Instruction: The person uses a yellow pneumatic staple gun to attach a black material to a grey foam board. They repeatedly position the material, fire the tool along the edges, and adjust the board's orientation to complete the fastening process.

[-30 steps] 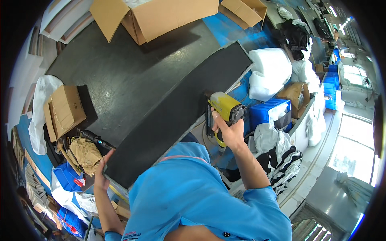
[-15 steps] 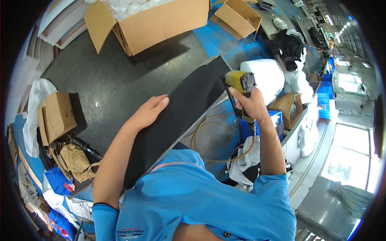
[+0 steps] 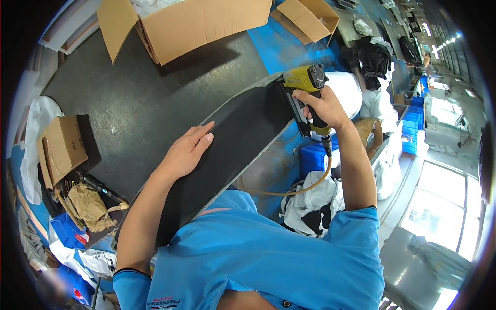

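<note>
A long black fabric-covered panel (image 3: pixel 243 121) with grey raw edges lies slantwise in front of me, its near end by my left forearm and blue shirt. My left hand (image 3: pixel 183 152) rests on its far long edge, fingers stretched out and thumb a little apart. In my right hand (image 3: pixel 328 108) is a yellow-green and black pneumatic staple gun (image 3: pixel 305 77), fingers wrapped round its grip. The gun's nose is at the panel's far right end; whether it presses on the fabric cannot be made out. A tan air hose (image 3: pixel 310 189) hangs from its handle.
A dark worktable (image 3: pixel 134 98) spreads beyond the panel. On it stand a large open carton (image 3: pixel 206 26) and a small carton (image 3: pixel 64 147), beside crumpled brown paper (image 3: pixel 89 206). At the right are a white roll (image 3: pixel 343 93), a blue bin (image 3: pixel 312 159) and white bags (image 3: pixel 315 194).
My right hand has brought the staple gun to the panel's right end, its nose now overlapping the edge there. The panel has tilted slightly, showing more of its far grey edge. My left hand stays on it.
</note>
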A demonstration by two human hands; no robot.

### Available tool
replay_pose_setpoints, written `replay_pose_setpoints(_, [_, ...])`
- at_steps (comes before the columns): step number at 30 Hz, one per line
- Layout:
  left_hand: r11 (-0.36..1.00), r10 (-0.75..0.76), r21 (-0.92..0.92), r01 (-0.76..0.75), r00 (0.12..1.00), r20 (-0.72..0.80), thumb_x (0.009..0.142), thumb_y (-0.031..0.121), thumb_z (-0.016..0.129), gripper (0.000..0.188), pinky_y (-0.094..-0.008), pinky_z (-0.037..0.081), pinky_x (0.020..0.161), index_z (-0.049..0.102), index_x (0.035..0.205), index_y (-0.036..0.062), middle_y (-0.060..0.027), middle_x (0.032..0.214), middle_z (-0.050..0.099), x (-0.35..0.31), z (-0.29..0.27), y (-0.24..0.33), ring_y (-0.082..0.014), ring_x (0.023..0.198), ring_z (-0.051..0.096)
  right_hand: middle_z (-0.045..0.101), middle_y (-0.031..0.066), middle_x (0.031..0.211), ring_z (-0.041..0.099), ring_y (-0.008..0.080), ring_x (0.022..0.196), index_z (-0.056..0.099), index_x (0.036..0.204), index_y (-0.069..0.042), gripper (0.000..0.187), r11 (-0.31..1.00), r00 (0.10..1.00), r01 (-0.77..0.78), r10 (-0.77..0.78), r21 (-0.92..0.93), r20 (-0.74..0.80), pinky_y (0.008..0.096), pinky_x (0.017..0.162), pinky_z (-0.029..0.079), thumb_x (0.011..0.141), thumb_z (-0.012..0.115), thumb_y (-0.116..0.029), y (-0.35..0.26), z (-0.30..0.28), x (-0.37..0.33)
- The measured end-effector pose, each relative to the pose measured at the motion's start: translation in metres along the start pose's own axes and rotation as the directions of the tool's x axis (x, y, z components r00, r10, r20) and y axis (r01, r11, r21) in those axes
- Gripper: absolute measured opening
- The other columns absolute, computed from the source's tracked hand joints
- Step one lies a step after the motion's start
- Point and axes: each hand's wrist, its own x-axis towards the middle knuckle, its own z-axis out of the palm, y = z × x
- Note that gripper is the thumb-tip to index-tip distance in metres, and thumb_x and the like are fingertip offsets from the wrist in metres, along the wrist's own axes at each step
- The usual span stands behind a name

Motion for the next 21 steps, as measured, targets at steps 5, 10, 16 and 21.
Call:
replay_pose_setpoints(5, [1.000, 0.027, 0.004, -0.027, 0.999, -0.019, 0.113, 0.040, 0.046, 0.052, -0.0408, 0.047, 0.110, 0.055, 0.152, 0.0066, -0.0175, 0.141, 0.062, 0.001, 0.000, -0.002, -0.0352, 0.130, 0.062, 0.065, 0.0030, 0.073, 0.061, 0.0103, 0.057, 0.072, 0.113, 0.004, 0.032, 0.997, 0.999, -0.041, 0.040, -0.071, -0.007, 0.0280, 0.054, 0.048, 0.098, 0.073, -0.024, -0.006, 0.001, -0.001])
replay_pose_setpoints(10, [1.000, 0.028, 0.003, -0.028, 1.000, -0.005, 0.113, 0.038, 0.047, 0.051, -0.0403, 0.046, 0.111, 0.055, 0.152, 0.0059, -0.0176, 0.142, 0.062, 0.002, -0.002, -0.001, -0.0352, 0.131, 0.061, 0.068, 0.0047, 0.080, 0.063, 0.0119, 0.059, 0.073, 0.112, 0.003, 0.035, 0.995, 0.999, -0.005, 0.001, 0.096, 0.039, 0.0300, 0.055, 0.049, 0.096, 0.075, -0.027, 0.004, 0.017, -0.008])
replay_pose_setpoints(16, [1.000, 0.008, -0.008, -0.008, 1.000, 0.001, 0.113, 0.034, 0.048, 0.049, -0.0388, 0.044, 0.112, 0.054, 0.153, 0.0051, -0.0177, 0.142, 0.062, -0.001, -0.002, 0.005, -0.0335, 0.133, 0.060, 0.069, 0.0064, 0.089, 0.064, 0.0114, 0.061, 0.068, 0.118, 0.006, 0.033, 0.993, 1.000, 0.014, -0.017, 0.117, 0.021, 0.0278, 0.054, 0.051, 0.098, 0.072, -0.020, 0.002, 0.025, -0.012])
replay_pose_setpoints(21, [0.999, 0.032, 0.009, -0.032, 0.999, -0.010, 0.113, 0.034, 0.048, 0.050, -0.0385, 0.044, 0.112, 0.054, 0.153, 0.0051, -0.0179, 0.142, 0.062, -0.001, -0.001, 0.001, -0.0338, 0.133, 0.060, 0.070, 0.0062, 0.089, 0.064, 0.0107, 0.061, 0.067, 0.121, 0.006, 0.035, 1.000, 1.000, 0.011, -0.011, 0.024, 0.016, 0.0277, 0.054, 0.051, 0.099, 0.072, -0.021, -0.001, 0.026, -0.014])
